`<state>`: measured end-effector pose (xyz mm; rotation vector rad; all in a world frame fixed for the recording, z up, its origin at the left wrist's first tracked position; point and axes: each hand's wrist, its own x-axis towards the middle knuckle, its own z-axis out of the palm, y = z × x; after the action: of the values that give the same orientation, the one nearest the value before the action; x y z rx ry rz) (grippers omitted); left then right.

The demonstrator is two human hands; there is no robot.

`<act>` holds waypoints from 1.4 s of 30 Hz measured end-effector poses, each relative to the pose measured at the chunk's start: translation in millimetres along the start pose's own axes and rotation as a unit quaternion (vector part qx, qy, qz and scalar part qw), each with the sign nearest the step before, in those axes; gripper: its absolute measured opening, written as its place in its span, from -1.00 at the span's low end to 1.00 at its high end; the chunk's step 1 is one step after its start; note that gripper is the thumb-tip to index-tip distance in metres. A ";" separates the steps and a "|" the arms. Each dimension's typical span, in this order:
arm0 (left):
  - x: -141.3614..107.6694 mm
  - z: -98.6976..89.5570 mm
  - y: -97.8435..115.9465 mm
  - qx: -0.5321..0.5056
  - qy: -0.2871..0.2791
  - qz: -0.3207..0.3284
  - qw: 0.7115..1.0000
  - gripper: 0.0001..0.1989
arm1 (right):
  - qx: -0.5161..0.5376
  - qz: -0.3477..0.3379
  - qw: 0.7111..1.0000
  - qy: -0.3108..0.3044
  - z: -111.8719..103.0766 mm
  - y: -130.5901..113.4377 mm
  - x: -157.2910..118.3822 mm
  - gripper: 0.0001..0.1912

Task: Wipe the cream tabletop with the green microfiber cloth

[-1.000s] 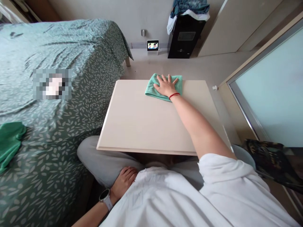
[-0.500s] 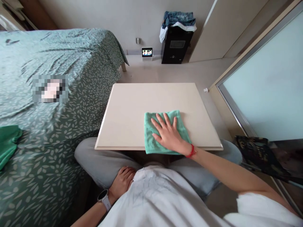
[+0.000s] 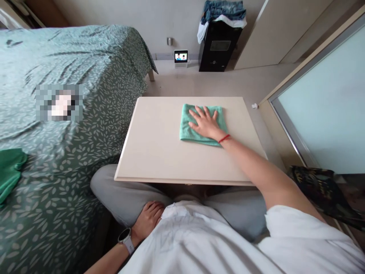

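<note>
My right hand (image 3: 205, 123) lies flat with fingers spread on a folded green cloth (image 3: 186, 129). It presses the cloth against the top of a small cream table (image 3: 154, 148), right of the middle and close to the far edge. A red string circles that wrist. My left hand (image 3: 149, 217) rests on my left thigh, its fingers laid flat and holding nothing. A watch is on the left wrist.
To the left stands a bed with a green leaf-patterned sheet (image 3: 94, 129), a green cloth piece (image 3: 11, 171) on it. Beyond the table are a small lit screen (image 3: 181, 57) and a black cabinet (image 3: 219, 49) with clothes (image 3: 224, 10) on top. A frosted panel (image 3: 327, 102) is at right.
My right hand has slid the green cloth away from me, from the table's near edge towards its far edge. My left hand stays on the thigh. The view has shifted slightly.
</note>
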<state>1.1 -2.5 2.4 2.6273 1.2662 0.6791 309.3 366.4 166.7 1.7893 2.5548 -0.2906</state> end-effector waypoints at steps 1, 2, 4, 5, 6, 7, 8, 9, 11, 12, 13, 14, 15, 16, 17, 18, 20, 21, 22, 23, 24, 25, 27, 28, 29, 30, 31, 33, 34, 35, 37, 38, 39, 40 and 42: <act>-0.2 0.1 -0.1 -0.001 -0.001 0.000 1.000 -0.60 | 0.006 0.011 1.000 0.002 -2.6 6.2 19.0 -0.19; -0.4 0.3 -0.2 -0.002 0.000 0.000 1.000 -0.60 | 0.010 0.021 1.000 0.004 -4.8 12.4 36.3 -0.19; -0.9 1.1 -0.2 -0.002 0.002 -0.002 1.000 -0.59 | 0.019 0.039 0.999 0.006 -8.1 24.5 65.1 -0.18; -1.1 1.4 -0.1 -0.002 0.004 -0.003 1.000 -0.59 | 0.024 0.046 0.999 0.008 -9.4 29.6 76.4 -0.17; -1.2 1.7 0.1 -0.002 0.005 -0.004 1.000 -0.58 | 0.030 0.051 0.998 0.008 -10.4 33.9 85.3 -0.16; -1.3 1.7 0.3 -0.002 0.005 -0.004 1.000 -0.58 | 0.036 0.054 0.998 0.009 -11.1 37.1 91.8 -0.15; -1.2 1.6 0.5 -0.001 0.003 -0.004 1.000 -0.58 | 0.039 0.057 0.998 0.010 -11.6 38.9 96.0 -0.14; -1.1 1.2 0.8 -0.001 0.000 -0.004 1.000 -0.58 | 0.038 0.059 0.997 0.010 -11.7 39.6 97.8 -0.13; -0.7 0.2 1.1 -0.003 -0.005 -0.004 1.000 -0.58 | 0.028 0.063 0.998 0.014 -10.5 37.6 94.6 -0.13; -0.6 -0.3 1.1 -0.005 -0.006 -0.003 1.000 -0.58 | 0.024 0.063 0.998 0.018 -9.1 35.5 89.9 -0.14; -0.4 -0.7 1.0 -0.008 -0.006 -0.003 1.000 -0.58 | 0.023 0.062 0.998 0.024 -7.0 32.9 83.0 -0.15; -0.4 -0.9 0.8 -0.010 -0.005 -0.003 1.000 -0.58 | 0.025 0.061 0.997 0.032 -4.3 30.0 74.2 -0.15; -0.4 -1.0 0.5 -0.011 -0.003 -0.003 1.000 -0.58 | 0.031 0.060 0.997 0.041 -1.0 27.0 63.2 -0.16; -0.5 -0.9 0.1 -0.013 -0.003 -0.002 1.000 -0.58 | 0.035 0.058 0.996 0.049 2.8 23.9 50.0 -0.17; -0.6 -0.7 -0.3 -0.014 -0.003 -0.002 1.000 -0.59 | 0.036 0.057 0.996 0.057 6.9 20.6 34.7 -0.18; -0.7 -0.5 -0.7 -0.014 -0.003 -0.002 1.000 -0.60 | 0.032 0.053 0.996 0.062 11.2 17.2 17.2 -0.19; -0.8 -0.3 -1.4 -0.015 -0.007 -0.002 1.000 -0.62 | 0.012 0.033 0.997 0.071 19.8 9.8 -23.6 -0.21; -0.7 -0.4 -1.6 -0.016 -0.009 -0.002 1.000 -0.64 | -0.002 0.016 0.997 0.073 23.9 5.9 -46.1 -0.22; -0.4 -0.6 -1.8 -0.017 -0.010 -0.001 1.000 -0.65 | -0.015 -0.004 0.997 0.073 27.8 2.2 -69.6 -0.23; -0.1 -0.9 -1.8 -0.019 -0.010 -0.001 1.000 -0.65 | -0.027 -0.025 0.997 0.071 31.5 -1.2 -93.3 -0.24; 0.4 -1.3 -1.7 -0.020 -0.011 -0.001 1.000 -0.66 | -0.037 -0.045 0.996 0.068 34.9 -4.0 -116.7 -0.25; 0.8 -1.7 -1.6 -0.022 -0.011 -0.001 1.000 -0.66 | -0.044 -0.066 0.995 0.063 38.1 -5.8 -139.0 -0.25; 1.8 -2.4 -1.1 -0.023 -0.009 -0.004 1.000 -0.65 | -0.052 -0.107 0.991 0.055 43.5 -6.1 -177.5 -0.26; 2.2 -2.6 -0.9 -0.023 -0.008 -0.004 1.000 -0.64 | -0.053 -0.128 0.989 0.053 45.7 -4.4 -192.3 -0.26; 2.4 -2.8 -0.7 -0.022 -0.006 -0.005 1.000 -0.63 | -0.051 -0.146 0.987 0.051 47.3 -1.5 -203.4 -0.25; 2.6 -2.8 -0.5 -0.022 -0.005 -0.005 1.000 -0.63 | -0.049 -0.160 0.985 0.048 48.3 2.5 -210.4 -0.25; 2.6 -2.7 -0.3 -0.020 -0.004 -0.005 1.000 -0.62 | -0.046 -0.168 0.984 0.045 48.7 7.3 -212.9 -0.25; 2.4 -2.4 -0.3 -0.018 -0.004 -0.006 1.000 -0.62 | -0.041 -0.162 0.985 0.036 46.8 18.6 -204.2 -0.26; 2.2 -2.3 -0.3 -0.018 -0.004 -0.006 1.000 -0.62 | -0.039 -0.149 0.988 0.033 44.6 24.6 -193.3 -0.26; 2.0 -2.2 -0.4 -0.017 -0.005 -0.006 1.000 -0.62 | -0.037 -0.131 0.990 0.032 41.5 30.5 -178.5 -0.26; 1.5 -2.2 -0.7 -0.016 -0.008 -0.005 1.000 -0.62 | -0.032 -0.089 0.995 0.032 33.1 41.5 -139.2 -0.24; 1.2 -2.2 -0.9 -0.016 -0.011 -0.004 1.000 -0.61 | -0.030 -0.068 0.997 0.030 27.9 46.4 -116.1 -0.23; 0.8 -2.2 -1.0 -0.016 -0.013 -0.003 1.000 -0.62 | -0.028 -0.049 0.998 0.027 22.4 50.8 -91.7 -0.22; 0.4 -2.1 -1.1 -0.015 -0.016 -0.002 1.000 -0.62 | -0.026 -0.033 0.999 0.021 16.7 54.9 -66.9 -0.21; -0.4 -1.9 -1.1 -0.012 -0.017 -0.002 1.000 -0.61 | -0.014 -0.009 1.000 0.012 5.1 62.3 -19.2 -0.20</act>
<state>-0.7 -2.2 3.6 2.6053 1.2470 0.6423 373.5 368.3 154.8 1.7734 2.5787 -0.2334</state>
